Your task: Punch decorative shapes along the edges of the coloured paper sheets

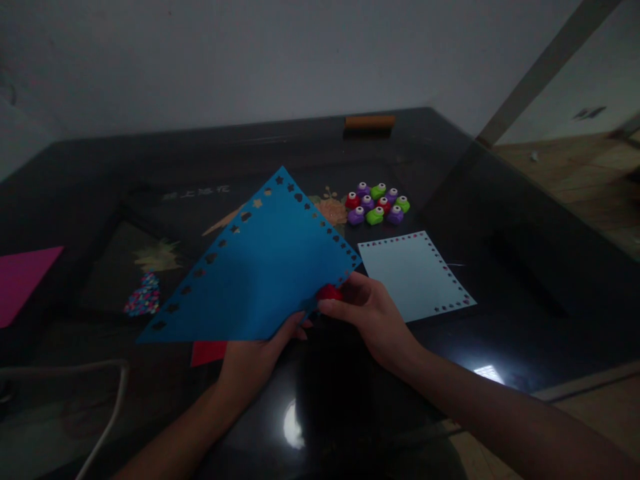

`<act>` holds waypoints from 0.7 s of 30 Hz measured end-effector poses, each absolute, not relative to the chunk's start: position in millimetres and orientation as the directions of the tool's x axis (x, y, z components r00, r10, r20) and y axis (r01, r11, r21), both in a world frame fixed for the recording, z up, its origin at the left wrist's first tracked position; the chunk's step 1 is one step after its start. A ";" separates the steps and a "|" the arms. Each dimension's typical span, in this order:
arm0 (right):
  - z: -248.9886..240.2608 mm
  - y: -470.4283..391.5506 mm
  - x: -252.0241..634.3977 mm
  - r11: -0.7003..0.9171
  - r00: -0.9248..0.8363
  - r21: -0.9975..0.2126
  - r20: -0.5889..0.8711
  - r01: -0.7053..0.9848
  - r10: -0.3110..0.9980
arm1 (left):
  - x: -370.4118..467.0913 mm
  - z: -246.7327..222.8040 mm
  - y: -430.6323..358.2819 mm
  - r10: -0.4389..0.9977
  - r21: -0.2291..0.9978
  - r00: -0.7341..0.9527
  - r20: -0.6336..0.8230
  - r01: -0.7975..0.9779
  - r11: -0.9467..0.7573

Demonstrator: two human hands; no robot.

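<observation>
A blue sheet (265, 267) with shapes cut along its upper edges is held tilted above the dark table. My left hand (255, 357) grips its lower edge, thumb in front and the other fingers partly hidden by the sheet. My right hand (373, 317) is closed on a red craft punch (329, 293) at the sheet's lower right edge. Right of the sheet, a pale sheet (415, 275) with cut-out shapes along its borders lies flat. Behind it stand several red, purple and green punches (375, 215).
Small coloured paper bits (144, 295) are heaped at left. A pink sheet (25, 277) lies at the far left, and a red sheet (207, 352) shows under the blue one. A brown roll (369, 123) rests at the back; a white cable (117, 400) crosses the front left.
</observation>
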State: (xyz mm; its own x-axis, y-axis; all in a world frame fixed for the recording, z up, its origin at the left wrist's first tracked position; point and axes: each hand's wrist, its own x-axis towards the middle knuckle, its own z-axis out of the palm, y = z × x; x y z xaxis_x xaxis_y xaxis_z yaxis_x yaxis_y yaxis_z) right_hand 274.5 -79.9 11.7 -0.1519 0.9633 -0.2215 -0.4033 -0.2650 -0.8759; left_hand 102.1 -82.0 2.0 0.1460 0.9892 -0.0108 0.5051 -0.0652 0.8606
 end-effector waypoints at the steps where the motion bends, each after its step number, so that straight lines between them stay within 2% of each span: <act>1: 11.3 -79.7 274.5 -0.262 -0.154 -0.875 -0.217 -0.407 0.964 | 102.1 2.3 -82.1 0.990 0.860 0.143 -0.014 0.506 -0.061; 21: 9.1 -77.9 275.2 -0.212 -0.133 -0.901 -0.174 -0.378 0.976 | 106.3 3.9 -82.7 0.989 0.925 0.122 -0.087 0.379 0.034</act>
